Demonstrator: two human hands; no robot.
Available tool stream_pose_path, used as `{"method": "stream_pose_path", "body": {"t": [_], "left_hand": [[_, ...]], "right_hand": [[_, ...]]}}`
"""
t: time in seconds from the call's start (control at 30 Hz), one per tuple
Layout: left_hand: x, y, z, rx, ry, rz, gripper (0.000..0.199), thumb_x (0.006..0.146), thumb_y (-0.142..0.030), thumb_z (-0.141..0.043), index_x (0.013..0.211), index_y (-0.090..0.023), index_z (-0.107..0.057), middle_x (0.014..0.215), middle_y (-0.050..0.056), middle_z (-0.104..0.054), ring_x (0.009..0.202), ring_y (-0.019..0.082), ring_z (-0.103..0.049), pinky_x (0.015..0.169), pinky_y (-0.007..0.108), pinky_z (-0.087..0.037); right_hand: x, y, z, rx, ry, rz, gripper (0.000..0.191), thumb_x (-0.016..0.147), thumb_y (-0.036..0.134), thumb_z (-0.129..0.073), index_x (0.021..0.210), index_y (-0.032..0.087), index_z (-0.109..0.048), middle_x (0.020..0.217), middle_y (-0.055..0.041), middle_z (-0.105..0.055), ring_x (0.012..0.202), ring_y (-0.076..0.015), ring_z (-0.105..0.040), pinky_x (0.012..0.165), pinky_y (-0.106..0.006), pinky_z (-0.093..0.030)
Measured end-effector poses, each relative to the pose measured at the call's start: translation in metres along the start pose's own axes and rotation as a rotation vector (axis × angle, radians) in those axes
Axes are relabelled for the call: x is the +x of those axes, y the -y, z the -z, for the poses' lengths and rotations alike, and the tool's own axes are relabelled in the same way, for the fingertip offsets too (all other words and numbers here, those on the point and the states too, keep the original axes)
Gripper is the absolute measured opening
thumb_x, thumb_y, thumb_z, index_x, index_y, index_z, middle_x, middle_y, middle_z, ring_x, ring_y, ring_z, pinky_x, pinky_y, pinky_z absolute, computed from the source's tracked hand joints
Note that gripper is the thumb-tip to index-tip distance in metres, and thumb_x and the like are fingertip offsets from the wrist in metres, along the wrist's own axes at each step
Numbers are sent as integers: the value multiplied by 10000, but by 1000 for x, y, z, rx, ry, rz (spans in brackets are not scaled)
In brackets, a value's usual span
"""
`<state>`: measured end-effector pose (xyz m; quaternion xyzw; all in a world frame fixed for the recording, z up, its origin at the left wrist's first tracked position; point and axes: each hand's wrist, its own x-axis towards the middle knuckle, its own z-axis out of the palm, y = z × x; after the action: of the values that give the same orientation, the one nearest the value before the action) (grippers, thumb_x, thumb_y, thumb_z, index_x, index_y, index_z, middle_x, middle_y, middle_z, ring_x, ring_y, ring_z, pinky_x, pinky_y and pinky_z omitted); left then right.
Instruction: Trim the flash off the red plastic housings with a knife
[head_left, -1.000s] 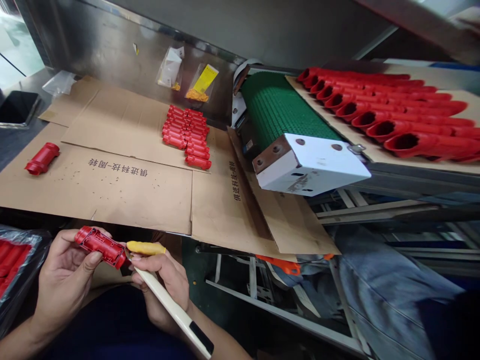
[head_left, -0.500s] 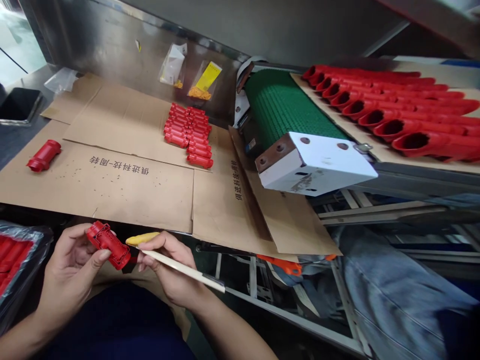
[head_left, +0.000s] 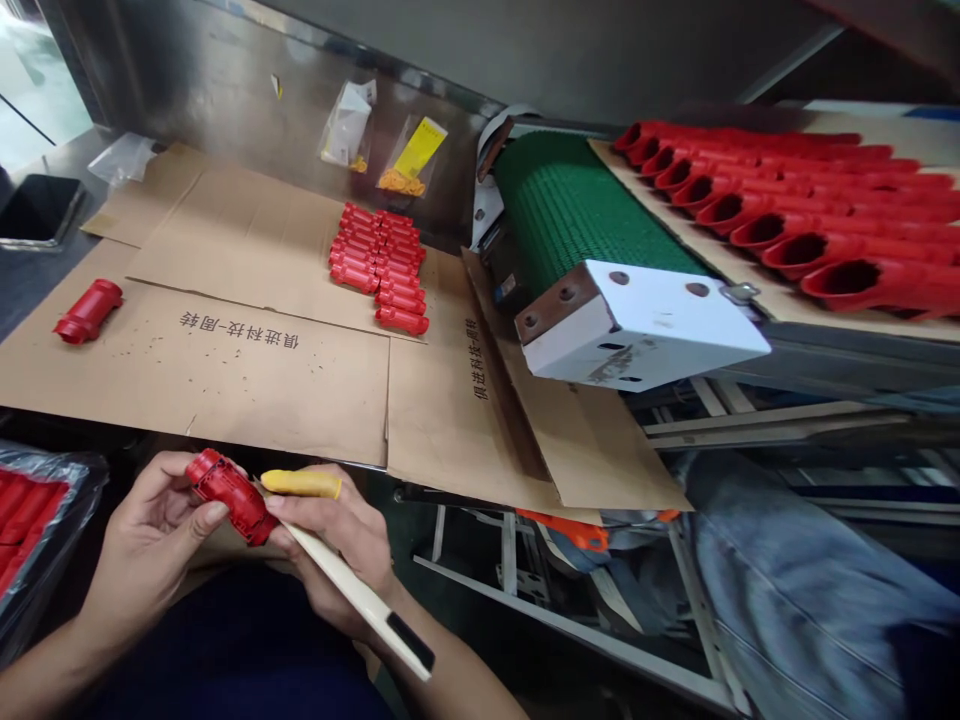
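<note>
While the left hand [head_left: 146, 535] pinches a red plastic part [head_left: 232, 497] at the lower left of the frame, the right hand [head_left: 352, 537], one digit capped by a yellow cover [head_left: 301, 484], clasps a cream-coloured tool [head_left: 357, 592], its front end beside the part.

1 held red cylinder [head_left: 238, 500] slants beside 1 cream-handled tool [head_left: 349, 583].

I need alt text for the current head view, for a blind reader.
A person's left hand holds a red tubular part; the right hand, wearing a yellow finger cover, holds a cream-handled tool beside it. Beyond, similar red parts lie on cardboard, left of a green conveyor belt.
</note>
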<state>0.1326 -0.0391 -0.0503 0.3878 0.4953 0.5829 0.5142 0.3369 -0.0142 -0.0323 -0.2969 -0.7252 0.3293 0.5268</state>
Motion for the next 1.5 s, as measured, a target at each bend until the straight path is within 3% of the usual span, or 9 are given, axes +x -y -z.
{"method": "stream_pose_path", "body": {"t": [0.13,0.3,0.57,0.8,1.03,1.3,1.5], "left_hand": [[-2,-2,-5,52,-3,-43,159,875,-230,-882,985,-242,-768,938,13,-822,862,139,-802,827,169,-637],[-2,-3,-10,74,-30,-83,165,839,-241,-911,942,-238,-781,881,11,-791,806,159,-788,765,206,-659],[-3,-2,-11,96,-22,-114,148,847,-242,-907,935,-238,-787,883,3,-787,815,140,-787,781,182,-649],[-5,1,-11,74,-17,-108,156,856,-218,-898,954,-244,-779,889,-1,-806,820,133,-791,790,168,-643],[-5,3,-10,29,23,-75,163,876,-211,-883,984,-252,-768,934,-10,-820,867,117,-799,850,148,-626],[-4,1,-9,103,47,-123,143,897,-195,-851,985,-267,-764,908,-32,-793,834,104,-789,823,135,-621],[-7,5,-9,96,2,-116,156,870,-207,-877,966,-265,-768,911,-36,-777,849,97,-778,856,128,-612]], "right_hand": [[0,-8,-14,-82,-55,109,261,1011,134,-695,1268,166,-730,1139,-155,-818,1026,-240,-793,904,-400,-695],[-5,-7,-22,-107,-67,104,334,1011,132,-681,1339,188,-711,1173,-136,-813,1049,-250,-794,888,-402,-706],[-5,-3,-23,-126,-104,79,256,1012,119,-668,1250,185,-733,1091,-133,-821,1008,-254,-801,825,-394,-714],[-8,0,-24,-87,-122,78,258,1001,87,-656,1243,150,-720,1066,-134,-824,1014,-243,-800,899,-397,-699],[-8,-2,-23,-53,-133,59,207,1054,178,-648,1242,174,-735,1076,-127,-819,1030,-241,-796,889,-396,-698],[-7,-4,-23,-60,-120,79,208,1002,89,-680,1199,118,-740,1064,-158,-814,1026,-248,-785,888,-397,-697],[-11,-2,-26,-86,-138,71,266,1004,69,-648,1246,151,-724,1059,-135,-817,1025,-243,-791,889,-406,-704]]}}
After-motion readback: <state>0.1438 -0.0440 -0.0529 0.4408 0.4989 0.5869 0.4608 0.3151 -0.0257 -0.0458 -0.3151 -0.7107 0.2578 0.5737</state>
